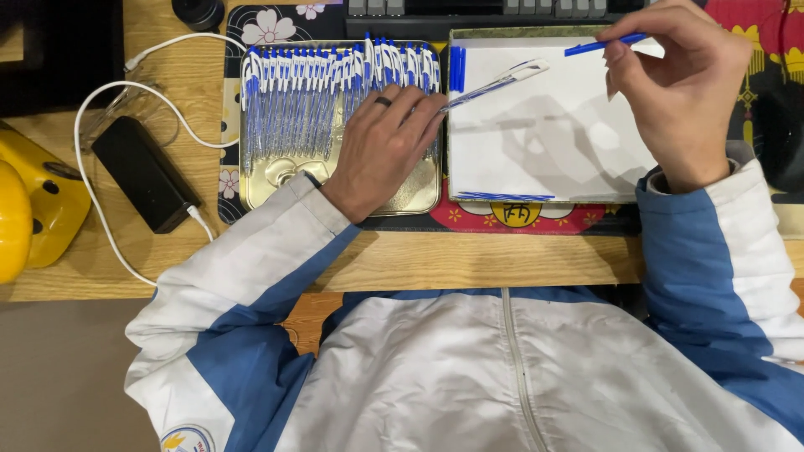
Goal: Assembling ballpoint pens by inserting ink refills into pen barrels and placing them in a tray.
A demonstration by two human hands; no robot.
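My left hand (381, 151) lies over a shallow gold metal tray (417, 197) and pinches a clear pen barrel (494, 84) that points up and right over a white tray. A dark ring sits on one finger. My right hand (682, 92) is raised over the right edge of the white tray (553, 142) and holds a thin blue refill (605, 43) between thumb and fingers. Several white and blue pens (327, 79) lie in a row along the far side of the gold tray.
Blue caps (457, 69) and blue refills (502, 197) lie at the white tray's edges. A black power bank (144, 173) with a white cable (84, 142) lies left, beside a yellow object (33, 209). A keyboard (494, 12) stands behind the trays.
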